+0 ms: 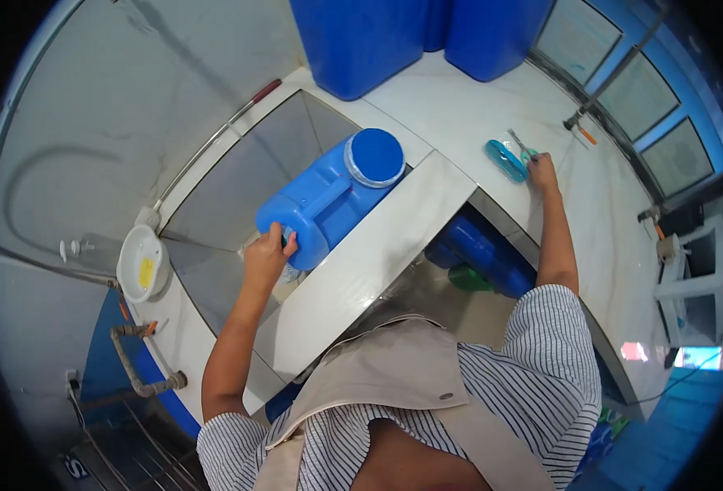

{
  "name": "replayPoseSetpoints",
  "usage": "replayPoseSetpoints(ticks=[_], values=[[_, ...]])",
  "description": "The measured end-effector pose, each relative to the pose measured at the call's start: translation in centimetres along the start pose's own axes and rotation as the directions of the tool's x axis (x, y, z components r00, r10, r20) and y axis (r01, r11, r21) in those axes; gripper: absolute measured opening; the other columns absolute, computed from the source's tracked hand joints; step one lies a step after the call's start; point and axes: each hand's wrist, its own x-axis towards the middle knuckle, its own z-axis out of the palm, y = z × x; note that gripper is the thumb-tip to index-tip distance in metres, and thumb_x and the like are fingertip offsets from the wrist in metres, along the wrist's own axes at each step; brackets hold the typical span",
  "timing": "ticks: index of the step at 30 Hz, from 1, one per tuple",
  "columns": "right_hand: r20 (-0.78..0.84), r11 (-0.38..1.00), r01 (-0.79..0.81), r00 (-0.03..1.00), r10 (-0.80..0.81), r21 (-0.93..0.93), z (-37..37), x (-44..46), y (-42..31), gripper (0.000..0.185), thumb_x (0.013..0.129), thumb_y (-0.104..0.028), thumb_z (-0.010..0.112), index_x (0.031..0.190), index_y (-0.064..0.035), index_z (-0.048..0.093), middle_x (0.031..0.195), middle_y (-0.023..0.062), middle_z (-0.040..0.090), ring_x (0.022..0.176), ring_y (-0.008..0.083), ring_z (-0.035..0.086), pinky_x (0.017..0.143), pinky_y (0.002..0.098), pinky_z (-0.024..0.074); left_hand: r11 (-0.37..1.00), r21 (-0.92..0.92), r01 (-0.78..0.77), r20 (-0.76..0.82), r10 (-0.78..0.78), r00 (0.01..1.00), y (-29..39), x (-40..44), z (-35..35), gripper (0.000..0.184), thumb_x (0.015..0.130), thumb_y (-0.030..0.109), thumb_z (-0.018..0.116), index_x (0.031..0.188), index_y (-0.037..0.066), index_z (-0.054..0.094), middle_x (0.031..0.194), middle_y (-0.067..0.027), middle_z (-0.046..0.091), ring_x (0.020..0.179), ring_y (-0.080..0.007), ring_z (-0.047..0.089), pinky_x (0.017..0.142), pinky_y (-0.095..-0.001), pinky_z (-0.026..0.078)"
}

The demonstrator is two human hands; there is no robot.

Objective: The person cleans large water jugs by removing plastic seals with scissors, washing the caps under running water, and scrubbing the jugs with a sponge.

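Head view: one end of a blue plastic jug is being gripped by the left hand; its long axis is being slanted over the sink, the darker cap being pointed upper right; a teal-handled tool is being pinched by the right hand.

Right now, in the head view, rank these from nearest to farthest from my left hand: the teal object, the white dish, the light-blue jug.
1. Light-blue jug: touching your left hand.
2. White dish: off to the left, beside the sink.
3. Teal object: across the counter, by your right hand.
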Motion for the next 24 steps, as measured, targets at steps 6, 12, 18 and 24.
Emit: replayPoseSetpoints(ticks=[6,12,18,24], values=[[-0.007,0.984,-0.171,0.985,0.17,-0.05,1.7,3.3,2.0,0.03,0.069,-0.016,0.065,0.09,0.0056,0.06,0.093,0.0276,0.059,0.085,0.0385,0.061,0.077,0.044,0.0483,0.784,-0.113,0.61,0.32,-0.552,0.77,1.6,0.9,-1.9,0.041,0.091,0.043,0.044,0.099,0.003,0.05,0.069,-0.0204,0.061,0.07,-0.0373,0.062,0.06,-0.0428,0.048],[-0.172,0.993,0.048,0.985,-0.029,0.107,0.0,5.2,-5.4,0.033,0.076,-0.021,0.062,0.095,0.0058,0.057,0.087,0.0221,0.064,0.08,0.0328,0.064,0.068,0.0396,0.0503,0.812,-0.443,0.38,0.175,-0.337,0.925,1.6,-1.2,-2.6,0.05,0.091,0.042,0.045,0.117,-0.001,0.045,0.086,-0.0253,0.062,0.08,-0.0413,0.061,0.073,-0.0419,0.047],[0.25,0.591,0.147,0.807,-0.535,0.793,-0.8,-6.1,-32.5,0.041,0.09,-0.024,0.054,0.123,-0.0015,0.049,0.094,0.0118,0.063,0.075,0.0162,0.06,0.069,0.0291,0.0491,0.862,-0.259,0.436,0.29,-0.361,0.886,2.4,0.3,-3.9,0.047,0.09,0.042,0.049,0.104,-0.002,0.055,0.077,-0.0235,0.062,0.074,-0.0411,0.061,0.069,-0.0421,0.048],[-0.079,0.238,0.381,0.654,-0.752,0.893,4.8,-16.0,-47.6,0.038,0.09,-0.021,0.054,0.12,0.0014,0.048,0.107,0.0169,0.055,0.088,0.0243,0.06,0.074,0.0327,0.048,0.597,-0.349,0.723,0.406,-0.599,0.69,1.9,-0.7,-3.5,0.047,0.09,0.043,0.049,0.086,-0.003,0.063,0.066,-0.0234,0.06,0.071,-0.0402,0.061,0.066,-0.0419,0.048]])
